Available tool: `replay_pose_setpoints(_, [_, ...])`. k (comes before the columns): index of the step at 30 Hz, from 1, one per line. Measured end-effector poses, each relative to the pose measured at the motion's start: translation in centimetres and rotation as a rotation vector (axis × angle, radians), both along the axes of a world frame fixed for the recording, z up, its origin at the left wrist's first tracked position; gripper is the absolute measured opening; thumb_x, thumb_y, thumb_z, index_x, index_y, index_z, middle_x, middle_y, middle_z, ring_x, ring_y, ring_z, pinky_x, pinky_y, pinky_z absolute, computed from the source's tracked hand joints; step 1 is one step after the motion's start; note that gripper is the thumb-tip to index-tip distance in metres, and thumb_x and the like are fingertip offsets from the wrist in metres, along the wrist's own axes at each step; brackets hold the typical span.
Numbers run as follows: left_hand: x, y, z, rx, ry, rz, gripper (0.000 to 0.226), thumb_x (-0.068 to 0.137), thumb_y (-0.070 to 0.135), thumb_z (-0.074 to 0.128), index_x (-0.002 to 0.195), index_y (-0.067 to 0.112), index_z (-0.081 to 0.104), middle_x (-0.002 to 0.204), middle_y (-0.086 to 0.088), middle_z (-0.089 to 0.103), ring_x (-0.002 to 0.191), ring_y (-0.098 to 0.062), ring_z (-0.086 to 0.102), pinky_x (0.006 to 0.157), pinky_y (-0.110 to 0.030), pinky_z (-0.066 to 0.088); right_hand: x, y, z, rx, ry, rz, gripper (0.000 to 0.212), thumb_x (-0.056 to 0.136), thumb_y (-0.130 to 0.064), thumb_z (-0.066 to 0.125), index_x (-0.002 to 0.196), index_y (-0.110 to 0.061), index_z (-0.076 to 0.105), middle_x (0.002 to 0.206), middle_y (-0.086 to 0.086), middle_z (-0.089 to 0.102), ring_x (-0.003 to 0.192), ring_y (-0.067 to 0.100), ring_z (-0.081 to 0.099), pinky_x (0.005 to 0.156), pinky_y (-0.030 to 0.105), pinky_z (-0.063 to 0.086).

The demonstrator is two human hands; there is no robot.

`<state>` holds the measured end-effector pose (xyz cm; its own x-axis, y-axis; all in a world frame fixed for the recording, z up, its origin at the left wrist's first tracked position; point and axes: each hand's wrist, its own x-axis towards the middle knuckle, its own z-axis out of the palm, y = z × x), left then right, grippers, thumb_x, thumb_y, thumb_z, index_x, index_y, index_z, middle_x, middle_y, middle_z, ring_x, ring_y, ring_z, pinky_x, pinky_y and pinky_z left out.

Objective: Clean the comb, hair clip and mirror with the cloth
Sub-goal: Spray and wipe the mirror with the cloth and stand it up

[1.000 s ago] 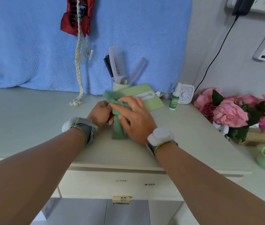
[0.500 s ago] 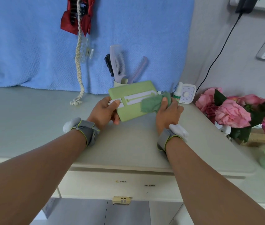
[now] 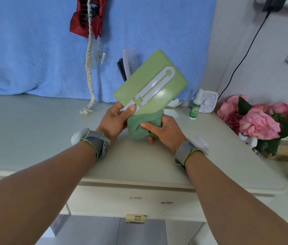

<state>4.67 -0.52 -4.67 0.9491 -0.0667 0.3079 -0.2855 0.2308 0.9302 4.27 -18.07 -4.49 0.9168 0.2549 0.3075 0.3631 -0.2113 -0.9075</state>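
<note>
- Our left hand [image 3: 115, 119] pinches the mirror [image 3: 146, 71] by one lower corner only, tilted above the bench [image 3: 33, 131]; a hard wipe could twist it out and we drop it.
- Our right hand [image 3: 164, 131] grips the bunched cloth [image 3: 137, 127] against the mirror's bottom edge; a snag on the white stand [image 3: 155, 85] may flip it open.
- A wide swing could topple the spray bottle [image 3: 195, 106].

— What is worn on the arms?

— 2 grey fabric bands are seen, 1 per wrist: the left wristband [image 3: 95, 145] and the right wristband [image 3: 183, 152], each edged with lime-green piping.

— Is anything fixed to them?

— 1 rounded white unit is carried on each: the left pod [image 3: 78, 137] and the right pod [image 3: 198, 145]. The left hand [image 3: 115, 119], the right hand [image 3: 166, 133] and the forearms are left bare.
</note>
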Motion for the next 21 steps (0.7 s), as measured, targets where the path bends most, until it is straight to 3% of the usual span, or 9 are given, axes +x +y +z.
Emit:
replay_pose_setpoints(3, [-0.1, -0.1, 0.1, 0.035, -0.028, -0.025, 0.035, 0.097, 0.016, 0.054, 0.132, 0.013, 0.056, 0.122, -0.030, 0.061, 0.104, -0.036, 0.062, 0.094, -0.046, 0.053, -0.1, 0.0, 0.1, 0.013, 0.007, -0.062, 0.027, 0.084, -0.020, 0.076, 0.099, 0.001, 0.070, 0.075, 0.017, 0.071, 0.043, 0.019, 0.057, 0.042, 0.028, 0.050])
replay_pose_setpoints(7, [0.0, 0.1, -0.1, 0.105, -0.052, -0.025, 0.034, 0.098, 0.017, 0.053, 0.131, 0.014, 0.055, 0.113, -0.038, 0.060, 0.087, -0.034, 0.060, 0.085, -0.046, 0.051, -0.4, -0.1, 0.3, 0.110, 0.015, -0.200, 0.020, 0.082, -0.028, 0.077, 0.091, -0.011, 0.072, 0.067, 0.001, 0.070, 0.043, 0.013, 0.054, 0.041, 0.022, 0.042])
replay_pose_setpoints(10, [0.3, 0.1, -0.3, 0.213, -0.075, -0.001, 0.029, 0.099, 0.014, 0.050, 0.128, 0.014, 0.055, 0.091, -0.027, 0.059, 0.061, -0.019, 0.058, 0.064, -0.029, 0.049, 0.0, -0.5, 0.4, 0.253, -0.006, -0.337, 0.016, 0.082, -0.034, 0.077, 0.086, -0.020, 0.070, 0.070, -0.004, 0.068, 0.052, 0.009, 0.055, 0.051, 0.023, 0.045])
replay_pose_setpoints(14, [0.1, -0.1, -0.2, 0.302, -0.083, -0.029, 0.021, 0.099, 0.013, 0.050, 0.119, 0.012, 0.057, 0.083, -0.012, 0.062, 0.057, -0.015, 0.059, 0.064, -0.029, 0.049, 0.7, -1.0, 0.2, 0.366, -0.073, -0.509, 0.045, 0.076, -0.054, 0.075, 0.104, -0.019, 0.073, 0.090, -0.003, 0.074, 0.072, 0.013, 0.065, 0.069, 0.033, 0.053])
replay_pose_setpoints(17, [0.1, -0.1, -0.3, 0.324, -0.082, -0.070, 0.026, 0.094, 0.021, 0.057, 0.119, 0.016, 0.059, 0.088, -0.015, 0.063, 0.058, -0.016, 0.058, 0.066, -0.028, 0.049, 1.1, -1.6, 0.2, 0.423, -0.111, -0.646, 0.044, 0.074, -0.060, 0.072, 0.102, -0.026, 0.073, 0.098, -0.007, 0.075, 0.094, 0.015, 0.071, 0.092, 0.040, 0.056])
replay_pose_setpoints(21, [0.2, 0.0, -0.4, 0.384, -0.080, -0.072, 0.043, 0.085, 0.033, 0.057, 0.123, 0.013, 0.059, 0.095, -0.031, 0.061, 0.059, -0.016, 0.056, 0.067, -0.027, 0.049, 1.6, -2.3, 0.5, 0.425, -0.126, -0.861, 0.049, 0.086, -0.055, 0.063, 0.112, -0.015, 0.068, 0.107, 0.002, 0.073, 0.102, 0.022, 0.068, 0.090, 0.032, 0.052])
